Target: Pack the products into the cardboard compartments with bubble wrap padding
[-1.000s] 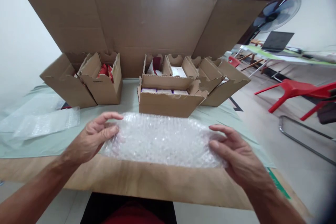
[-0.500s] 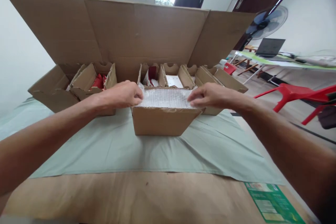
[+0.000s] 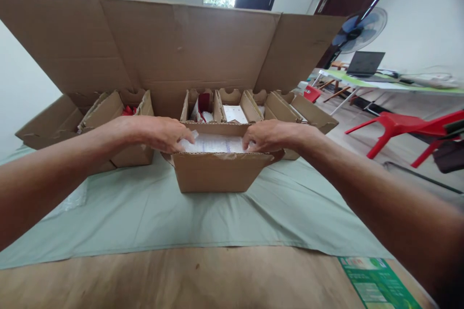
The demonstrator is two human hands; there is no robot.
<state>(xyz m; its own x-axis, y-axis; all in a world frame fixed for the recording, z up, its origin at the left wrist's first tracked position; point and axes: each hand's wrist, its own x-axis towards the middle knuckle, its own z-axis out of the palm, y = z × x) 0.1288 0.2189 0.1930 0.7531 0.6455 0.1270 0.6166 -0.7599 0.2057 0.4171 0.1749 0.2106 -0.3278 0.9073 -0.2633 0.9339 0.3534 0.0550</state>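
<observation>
So the bubble wrap (image 3: 221, 144) has just dropped lower. Half a second ago it was lying about level with the rim of the front box (image 3: 217, 174); now it's sunk below the front edge, with purplish marks showing through. A second ago it was still stretched out in front of the box. I'd say that means most of it is in, with mainly the ends left to sort out.

Left hand (image 3: 165, 134) is half closed, fingers bent down at the left end of the wrap, where a bit pokes up. Right hand (image 3: 266, 134) is curled more tightly at the other end. Both touch the wrap, but I can't tell if they're pinching it or just pushing down.

Count time: one sheet in the box, plus at least one piece of spare wrap (image 3: 74, 198) on the cloth (image 3: 203, 222), partly behind the left arm. Seven small boxes by my count: one in front, two left boxes (image 3: 145, 106) with some red stuff (image 3: 128, 110) in one, and four back boxes (image 3: 315, 111) to the right. Behind them, one big cardboard sheet (image 3: 192, 48) in three panels. Further out: one green leaflet (image 3: 377, 280), one laptop (image 3: 366, 63), one fan (image 3: 357, 31).
</observation>
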